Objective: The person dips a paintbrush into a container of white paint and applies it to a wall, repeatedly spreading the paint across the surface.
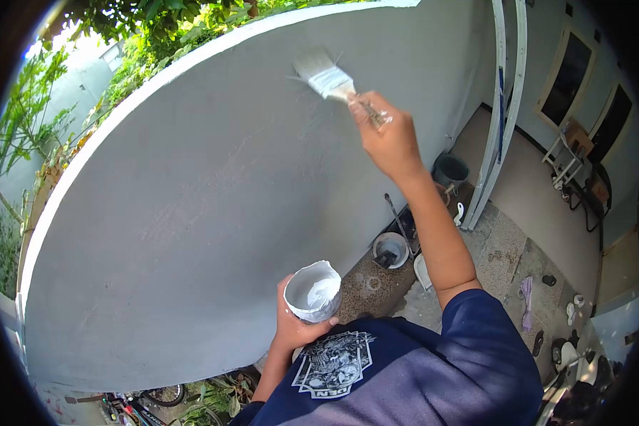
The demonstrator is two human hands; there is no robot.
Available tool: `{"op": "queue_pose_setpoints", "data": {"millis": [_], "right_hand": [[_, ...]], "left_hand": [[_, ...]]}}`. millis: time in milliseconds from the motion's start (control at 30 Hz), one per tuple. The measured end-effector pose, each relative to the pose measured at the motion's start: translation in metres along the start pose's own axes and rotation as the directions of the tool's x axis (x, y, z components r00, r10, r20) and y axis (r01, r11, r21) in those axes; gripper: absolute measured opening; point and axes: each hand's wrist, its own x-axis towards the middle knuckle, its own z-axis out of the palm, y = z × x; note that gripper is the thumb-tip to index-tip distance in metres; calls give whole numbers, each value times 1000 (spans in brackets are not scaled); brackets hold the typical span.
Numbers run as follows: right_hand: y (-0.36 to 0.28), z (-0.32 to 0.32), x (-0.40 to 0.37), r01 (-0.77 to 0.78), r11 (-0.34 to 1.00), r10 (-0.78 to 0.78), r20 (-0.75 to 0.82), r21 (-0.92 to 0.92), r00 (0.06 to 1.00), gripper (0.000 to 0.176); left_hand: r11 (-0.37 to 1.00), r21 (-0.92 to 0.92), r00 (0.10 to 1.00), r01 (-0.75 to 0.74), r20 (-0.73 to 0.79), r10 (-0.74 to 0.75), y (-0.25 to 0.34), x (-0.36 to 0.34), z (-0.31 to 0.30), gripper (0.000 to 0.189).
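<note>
My right hand [389,138] is raised high, its fingers [368,113] clamped on the handle of a brush [325,75]. The bristles, white with paint, lie against the grey wall [192,213] close under its top edge. My left hand [295,328] is low by my chest, fingers wrapped round a small cup [312,291] from below. The cup is upright and open, with pale paint inside and smeared on its rim. It sits in front of the wall's lower part, well apart from the brush; I cannot tell whether it touches the wall.

On the ground at the foot of the wall stands a white bucket [391,248] with a dark tool in it, and further along a dark bucket [451,170]. A white frame [503,106] rises past the wall's end. A bicycle [145,397] lies low on the left, and leaves [156,21] show above the wall.
</note>
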Motion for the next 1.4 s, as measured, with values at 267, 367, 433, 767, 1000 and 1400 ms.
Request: {"op": "queue_pose_setpoints", "data": {"millis": [267, 367, 433, 767, 1000, 1400], "right_hand": [[171, 94, -226, -297, 955, 269, 376, 18, 887, 30], [204, 88, -271, -710, 695, 555, 541, 115, 632, 35], [230, 95, -299, -853, 495, 653, 577, 166, 491, 32], [244, 116, -250, -975, 213, 583, 792, 67, 182, 25], [108, 28, -103, -697, 448, 297, 642, 560, 707, 28], [260, 185, -283, -776, 591, 451, 708, 220, 544, 51]], "left_hand": [[995, 52, 991, 80, -114, -74, -13, 2, 43, 107], [995, 53, 984, 82, -159, -73, -11, 5, 58, 107], [994, 63, 977, 92, -198, -78, -11, 4, 66, 107], [979, 115, 962, 166, -239, -135, -15, 3, 80, 105], [985, 115, 945, 132, -316, -90, -8, 10, 82, 96], [958, 187, 946, 219, -283, -161, -12, 8, 84, 108]]}}
